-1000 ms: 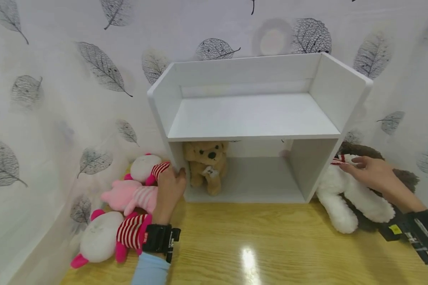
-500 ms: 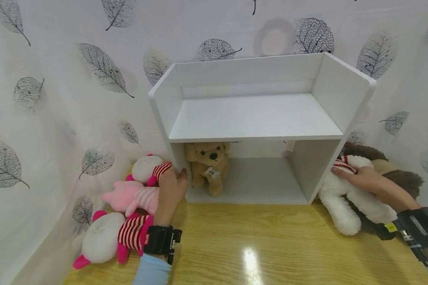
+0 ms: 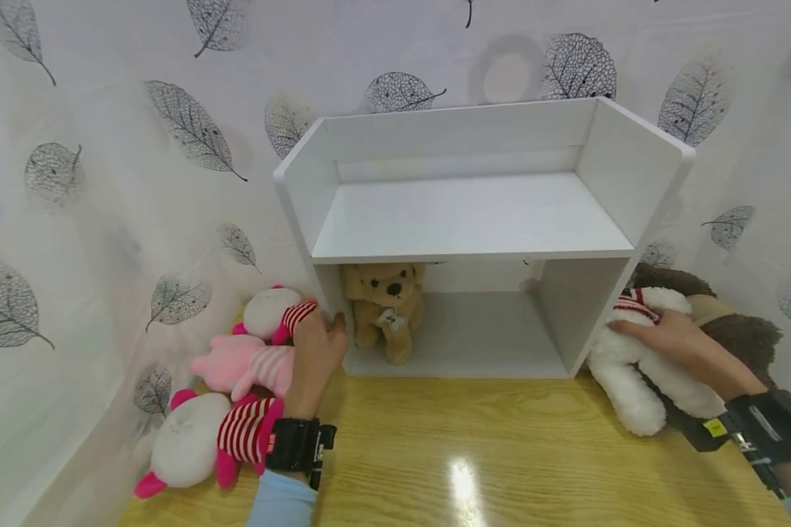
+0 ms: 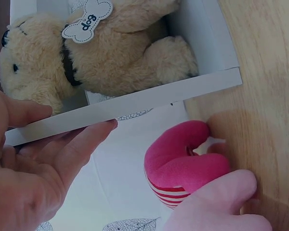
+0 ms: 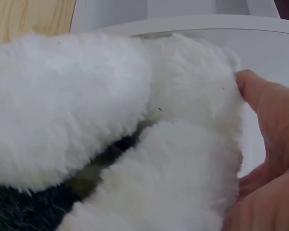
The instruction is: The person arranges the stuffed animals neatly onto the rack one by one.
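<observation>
On a wood-grain table [image 3: 395, 439], a person's two bare hands flank a white shelf [image 3: 471, 216], each clamped on something different. At left, the left hand [image 3: 316, 348] pinches the upright front edge of the shelf's left wall, its thumb on the inner face and its fingers laid along the outer one, with only the board's thickness between them. At right, the right hand [image 3: 675, 340] grips a white plush toy [image 3: 616, 366] by the body, thumb pressed into the fluff on the near side and the other fingers largely hidden behind. The white plush toy sits just outside the shelf's right wall, its legs pointing toward the near edge of the table and a red-striped band at its top. Beyond the right hand, at far right, lies a dark brown plush toy [image 3: 745, 337], partly covered.

Inside the lower compartment, at its left end, a tan plush dog [image 3: 382, 307] sits upright beside the gripped wall, wearing a bone-shaped tag [image 4: 86, 21] that reads "dog." Left of the shelf, three toys lie in a row from far to near: a small striped-shirt plush [image 3: 270, 313], a pale pink plush [image 3: 244, 362] and a larger striped-shirt plush [image 3: 191, 443]. A leaf-print backdrop [image 3: 336, 44] hangs behind.
</observation>
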Tool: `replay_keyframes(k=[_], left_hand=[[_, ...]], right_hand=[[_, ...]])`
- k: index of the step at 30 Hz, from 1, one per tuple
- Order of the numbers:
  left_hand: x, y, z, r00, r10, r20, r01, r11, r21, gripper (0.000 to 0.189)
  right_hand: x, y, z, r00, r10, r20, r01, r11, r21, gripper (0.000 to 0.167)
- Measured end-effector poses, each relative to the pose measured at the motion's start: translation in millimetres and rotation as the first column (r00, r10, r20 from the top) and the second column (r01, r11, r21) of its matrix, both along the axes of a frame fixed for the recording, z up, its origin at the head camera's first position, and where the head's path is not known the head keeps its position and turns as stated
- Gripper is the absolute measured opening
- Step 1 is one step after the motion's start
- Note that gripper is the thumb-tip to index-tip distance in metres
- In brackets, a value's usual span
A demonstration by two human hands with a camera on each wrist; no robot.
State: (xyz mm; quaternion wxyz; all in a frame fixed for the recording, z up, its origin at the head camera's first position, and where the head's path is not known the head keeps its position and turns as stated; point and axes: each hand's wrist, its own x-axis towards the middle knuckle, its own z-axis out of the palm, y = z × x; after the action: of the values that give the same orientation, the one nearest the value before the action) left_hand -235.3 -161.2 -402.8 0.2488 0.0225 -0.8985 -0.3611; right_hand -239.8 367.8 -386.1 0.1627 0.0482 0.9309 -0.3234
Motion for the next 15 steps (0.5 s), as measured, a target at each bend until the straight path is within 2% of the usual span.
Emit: replay_keyframes(k=[4, 8, 13, 15], left_hand=[[-0.5, 1.3, -0.9, 1.000, -0.001, -0.007, 0.001, 1.000, -0.005, 0.033], [-0.7, 2.9, -0.5, 1.000, -0.006, -0.001, 0.006, 1.000, -0.001, 0.035], [-1.6, 3.3, -0.7, 1.000, -0.002, -0.024, 0.002, 1.000, -0.011, 0.033], [-1.6, 3.2, -0.8, 0.999, -0.003, -0.032, 0.002, 1.000, -0.014, 0.032]], right_hand=[[6.7, 0.7, -3.3, 0.996, -0.041, -0.085, 0.040, 0.999, -0.015, 0.106], [15.7, 1.5, -1.2, 0.986, -0.112, -0.120, 0.108, 0.993, -0.045, 0.104], [31.7, 3.1, 6.3, 0.966, -0.210, -0.151, 0.196, 0.975, -0.103, 0.102], [38.9, 3.3, 8.4, 0.950, -0.260, -0.173, 0.242, 0.963, -0.121, 0.101]])
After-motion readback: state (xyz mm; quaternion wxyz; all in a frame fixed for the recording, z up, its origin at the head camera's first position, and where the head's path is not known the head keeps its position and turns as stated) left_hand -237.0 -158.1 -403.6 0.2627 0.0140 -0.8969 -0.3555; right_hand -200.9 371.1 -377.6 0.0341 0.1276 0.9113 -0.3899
